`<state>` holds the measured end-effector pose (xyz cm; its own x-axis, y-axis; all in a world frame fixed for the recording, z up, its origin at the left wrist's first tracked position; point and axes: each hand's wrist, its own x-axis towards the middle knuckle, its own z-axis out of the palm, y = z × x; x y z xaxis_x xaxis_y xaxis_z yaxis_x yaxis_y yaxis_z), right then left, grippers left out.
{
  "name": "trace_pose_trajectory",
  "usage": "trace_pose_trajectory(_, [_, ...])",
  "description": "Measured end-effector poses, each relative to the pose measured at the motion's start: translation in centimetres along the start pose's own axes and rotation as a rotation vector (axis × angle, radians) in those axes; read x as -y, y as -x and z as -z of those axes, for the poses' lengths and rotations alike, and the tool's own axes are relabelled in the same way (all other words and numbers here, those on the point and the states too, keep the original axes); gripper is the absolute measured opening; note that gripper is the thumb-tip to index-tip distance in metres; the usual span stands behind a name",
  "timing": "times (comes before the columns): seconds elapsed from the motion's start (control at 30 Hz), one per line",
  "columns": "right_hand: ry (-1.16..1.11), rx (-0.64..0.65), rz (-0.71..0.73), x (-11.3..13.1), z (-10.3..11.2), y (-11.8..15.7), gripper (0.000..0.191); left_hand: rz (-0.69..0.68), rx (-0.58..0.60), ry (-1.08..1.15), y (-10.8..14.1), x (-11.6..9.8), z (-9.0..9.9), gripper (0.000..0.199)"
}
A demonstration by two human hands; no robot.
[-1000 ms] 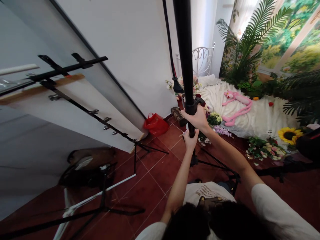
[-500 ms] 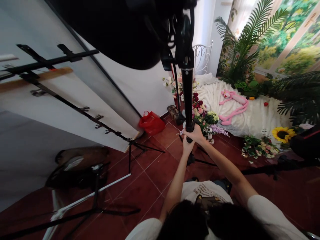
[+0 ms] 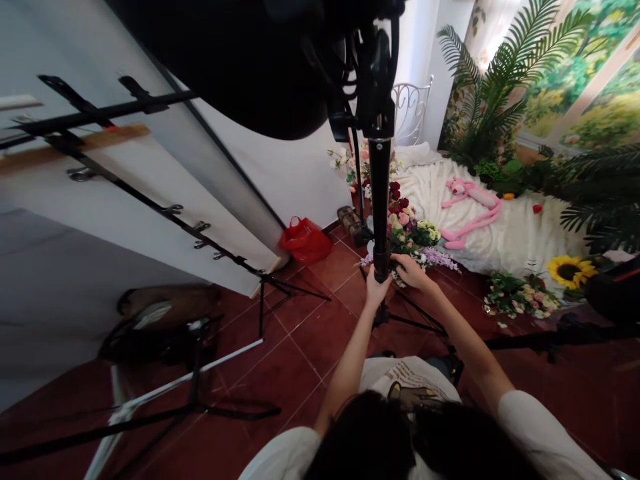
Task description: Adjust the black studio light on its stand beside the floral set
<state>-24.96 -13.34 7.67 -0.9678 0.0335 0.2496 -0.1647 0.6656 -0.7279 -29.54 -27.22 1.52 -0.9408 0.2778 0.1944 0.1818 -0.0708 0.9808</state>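
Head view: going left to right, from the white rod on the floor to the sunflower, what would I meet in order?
White rod, red bag, upright black pole, right hand, pink plush toy, sunflower.

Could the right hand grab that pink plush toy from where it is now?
Probably not without moving closer: the pink plush toy lies well beyond the right hand, on the white blanket, with flowers in between.
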Motion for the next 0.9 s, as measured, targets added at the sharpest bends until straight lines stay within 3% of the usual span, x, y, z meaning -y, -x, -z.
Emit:
trace_pose_trajectory(0.13, [0.082, 0.028, -0.01, -0.1, 0.1, -0.7, 0.038, 0.018, -0.024, -0.008, 0.0, -0.2, -0.1, 0.031])
trace_pose_trajectory(0.37, [-0.103, 0.094, -0.152, -0.5, 0.1, -1.9, 0.035, 0.024, -0.027, -0.008, 0.1, -1.3, -0.2, 0.028])
trace_pose_trajectory(0.53, [0.116, 0.11, -0.253, 0.2, 0.0, -3.0, 0.035, 0.036, -0.033, -0.012, 0.1, -1.1, -0.2, 0.03])
trace_pose_trajectory(0.77, [0.375, 0.309, -0.523, 1.0, 1.0, -5.8, 0.038, 0.024, -0.059, -0.057, 0.2, -0.8, -0.7, 0.023])
trace_pose_trajectory(0.9, [0.365, 0.248, -0.607, 1.6, 0.7, -6.0, 0.032, 0.062, -0.085, -0.145, 0.5, 0.1, -0.6, 0.023])
